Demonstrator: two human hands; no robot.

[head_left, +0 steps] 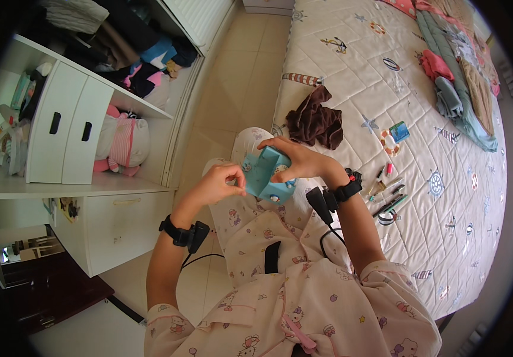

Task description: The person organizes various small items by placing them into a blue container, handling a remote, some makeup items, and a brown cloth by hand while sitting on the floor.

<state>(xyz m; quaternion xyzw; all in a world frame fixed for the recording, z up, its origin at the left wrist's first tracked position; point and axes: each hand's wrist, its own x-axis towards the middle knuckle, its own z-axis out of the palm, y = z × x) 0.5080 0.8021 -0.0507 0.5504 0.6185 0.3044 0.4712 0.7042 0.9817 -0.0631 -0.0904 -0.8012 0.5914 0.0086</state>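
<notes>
My right hand [303, 160] grips a small light-blue box [265, 179] with compartments and small raised figures on its side, above my lap. At the box's left edge is my left hand [222, 182], its thumb and forefinger pinched together; whether something thin is between them cannot be told. A crumpled dark brown cloth [316, 118] lies on the bed's quilt beyond my right hand. Several pens [390, 205], a pink-capped small tube [389, 169] and other slim items lie on the quilt right of my right wrist.
A blue card [399, 132] and folded clothes [450, 96] lie on the quilted bed [435, 232]. To the left stands an open white cabinet [56, 129] with drawers, clothes and a plush toy [122, 140]. Black cables [203, 256] run from the bands on both wrists.
</notes>
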